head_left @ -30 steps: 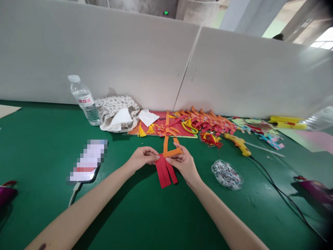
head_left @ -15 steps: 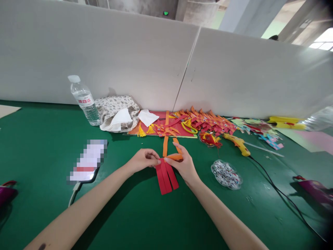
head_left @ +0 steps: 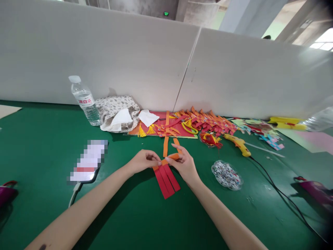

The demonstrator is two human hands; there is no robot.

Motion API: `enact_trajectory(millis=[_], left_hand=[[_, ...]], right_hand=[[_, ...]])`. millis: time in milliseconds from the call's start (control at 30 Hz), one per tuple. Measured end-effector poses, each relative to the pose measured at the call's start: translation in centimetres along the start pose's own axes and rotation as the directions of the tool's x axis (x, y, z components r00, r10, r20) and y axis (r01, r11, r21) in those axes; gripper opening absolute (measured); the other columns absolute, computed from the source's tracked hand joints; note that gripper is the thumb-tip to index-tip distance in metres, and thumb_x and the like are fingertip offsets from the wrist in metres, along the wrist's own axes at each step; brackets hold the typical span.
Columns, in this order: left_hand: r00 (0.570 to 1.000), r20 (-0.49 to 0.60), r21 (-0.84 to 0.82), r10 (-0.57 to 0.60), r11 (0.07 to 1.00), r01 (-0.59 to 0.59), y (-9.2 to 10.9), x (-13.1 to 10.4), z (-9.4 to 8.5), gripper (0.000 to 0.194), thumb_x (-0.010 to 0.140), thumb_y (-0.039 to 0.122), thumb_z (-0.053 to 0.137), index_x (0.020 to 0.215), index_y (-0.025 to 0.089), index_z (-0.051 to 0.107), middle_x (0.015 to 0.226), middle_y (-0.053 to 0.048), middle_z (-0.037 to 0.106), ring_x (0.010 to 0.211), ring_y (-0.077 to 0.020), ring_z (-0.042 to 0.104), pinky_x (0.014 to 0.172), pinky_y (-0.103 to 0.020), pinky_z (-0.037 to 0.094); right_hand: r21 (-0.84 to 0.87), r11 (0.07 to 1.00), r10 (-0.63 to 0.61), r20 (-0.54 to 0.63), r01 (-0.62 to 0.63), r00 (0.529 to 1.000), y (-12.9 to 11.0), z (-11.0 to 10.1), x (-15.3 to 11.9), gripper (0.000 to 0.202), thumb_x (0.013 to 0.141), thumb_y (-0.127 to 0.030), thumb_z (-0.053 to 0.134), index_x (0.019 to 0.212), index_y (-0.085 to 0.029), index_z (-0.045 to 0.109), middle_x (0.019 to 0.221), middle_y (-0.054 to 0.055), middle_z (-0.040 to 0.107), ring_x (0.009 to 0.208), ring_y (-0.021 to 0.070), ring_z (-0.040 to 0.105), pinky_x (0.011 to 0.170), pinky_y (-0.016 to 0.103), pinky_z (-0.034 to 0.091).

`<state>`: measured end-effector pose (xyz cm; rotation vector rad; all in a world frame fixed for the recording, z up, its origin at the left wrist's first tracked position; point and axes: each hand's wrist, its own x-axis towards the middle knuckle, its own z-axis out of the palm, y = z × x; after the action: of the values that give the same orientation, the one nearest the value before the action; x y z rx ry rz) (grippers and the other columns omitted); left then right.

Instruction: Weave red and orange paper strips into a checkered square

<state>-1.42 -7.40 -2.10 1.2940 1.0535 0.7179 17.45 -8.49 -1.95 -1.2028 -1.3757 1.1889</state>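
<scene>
In the middle of the head view is a red paper piece (head_left: 166, 182) cut into several long strips. Across its upper end lies an orange paper strip (head_left: 164, 161). My left hand (head_left: 145, 161) pinches the strip's left end together with the top of the red piece. On the other side, my right hand (head_left: 186, 167) is closed on the same orange strip, its thumb pressing near the red paper. Just beyond the hands, another orange strip (head_left: 165, 147) lies on the table, and a further orange strip (head_left: 176, 141) shows partly behind my right fingers.
A glue gun (head_left: 238, 144) and a clear dish of googly eyes (head_left: 227, 175) are at the right. Woven red-orange paper fish (head_left: 208, 121) lie along the partition (head_left: 125, 62). To the left are a phone (head_left: 90, 161), a water bottle (head_left: 87, 104) and a tissue pouch (head_left: 114, 107).
The orange strip has come down across the top of the red paper, its end now between both hands' fingertips. The red piece has turned slightly, its lower end shifting right and nearer.
</scene>
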Motion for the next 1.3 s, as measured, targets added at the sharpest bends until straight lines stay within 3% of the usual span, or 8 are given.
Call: enact_trajectory(millis=[167, 533, 700, 833, 1100, 1300], left_hand=[[0.997, 0.060, 0.044, 0.045, 0.998, -0.047, 0.06, -0.06, -0.20, 0.024, 0.064, 0.032, 0.072, 0.080, 0.014, 0.071, 0.074, -0.004, 0.070, 0.068, -0.0137, 0.061, 0.064, -0.022, 0.044], [0.996, 0.082, 0.086, 0.038, 0.995, -0.045, 0.16, -0.26, -0.34, 0.026, 0.065, 0.038, 0.071, 0.076, 0.014, 0.072, 0.071, -0.004, 0.070, 0.064, -0.0139, 0.060, 0.060, -0.022, 0.043], [0.999, -0.030, 0.063, 0.035, 0.997, -0.033, -0.10, -0.07, -0.16, 0.030, 0.065, 0.041, 0.070, 0.077, 0.014, 0.072, 0.065, -0.003, 0.067, 0.057, -0.0116, 0.055, 0.051, -0.020, 0.039], [0.991, -0.126, 0.065, 0.043, 0.997, -0.035, -0.27, -0.04, -0.04, 0.031, 0.066, 0.042, 0.069, 0.079, 0.014, 0.072, 0.061, -0.001, 0.064, 0.054, -0.0106, 0.052, 0.049, -0.020, 0.040], [0.987, -0.160, 0.045, 0.009, 0.999, -0.002, -0.15, 0.06, -0.21, 0.033, 0.067, 0.044, 0.069, 0.081, 0.015, 0.072, 0.065, -0.002, 0.066, 0.056, -0.0103, 0.054, 0.052, -0.020, 0.043], [0.985, -0.170, 0.023, -0.009, 1.000, 0.013, -0.26, 0.11, -0.17, 0.031, 0.068, 0.042, 0.069, 0.081, 0.014, 0.071, 0.065, -0.003, 0.066, 0.055, -0.0099, 0.055, 0.052, -0.020, 0.045]], right_hand=[[-0.006, 1.000, -0.014, 0.046, 0.014, 0.999, 0.05, 0.15, -0.17, 0.062, 0.066, -0.029, 0.074, 0.121, -0.021, 0.046, 0.073, -0.001, 0.069, 0.067, 0.0157, 0.066, 0.066, 0.028, 0.052], [-0.009, 1.000, -0.013, 0.028, 0.013, 1.000, -0.31, 0.53, -0.34, 0.061, 0.067, -0.030, 0.073, 0.120, -0.022, 0.045, 0.074, -0.001, 0.069, 0.070, 0.0176, 0.068, 0.069, 0.031, 0.053], [-0.018, 0.999, 0.053, 0.085, -0.051, 0.995, -0.23, 0.20, -0.20, 0.071, 0.061, -0.031, 0.077, 0.121, -0.022, 0.042, 0.071, -0.002, 0.068, 0.069, 0.0183, 0.068, 0.068, 0.033, 0.054], [-0.051, 0.997, 0.071, 0.106, -0.066, 0.992, 0.18, -0.16, -0.04, 0.070, 0.064, -0.032, 0.075, 0.123, -0.022, 0.040, 0.070, -0.002, 0.068, 0.063, 0.0168, 0.067, 0.063, 0.031, 0.054], [-0.136, 0.987, 0.098, 0.117, -0.081, 0.988, -0.09, 0.05, -0.24, 0.073, 0.062, -0.031, 0.076, 0.125, -0.021, 0.041, 0.077, 0.000, 0.070, 0.074, 0.0179, 0.068, 0.074, 0.034, 0.054], [-0.157, 0.985, 0.094, 0.133, -0.072, 0.987, -0.27, -0.03, -0.25, 0.064, 0.064, -0.028, 0.074, 0.121, -0.023, 0.045, 0.068, -0.002, 0.068, 0.067, 0.0187, 0.068, 0.068, 0.035, 0.055]])
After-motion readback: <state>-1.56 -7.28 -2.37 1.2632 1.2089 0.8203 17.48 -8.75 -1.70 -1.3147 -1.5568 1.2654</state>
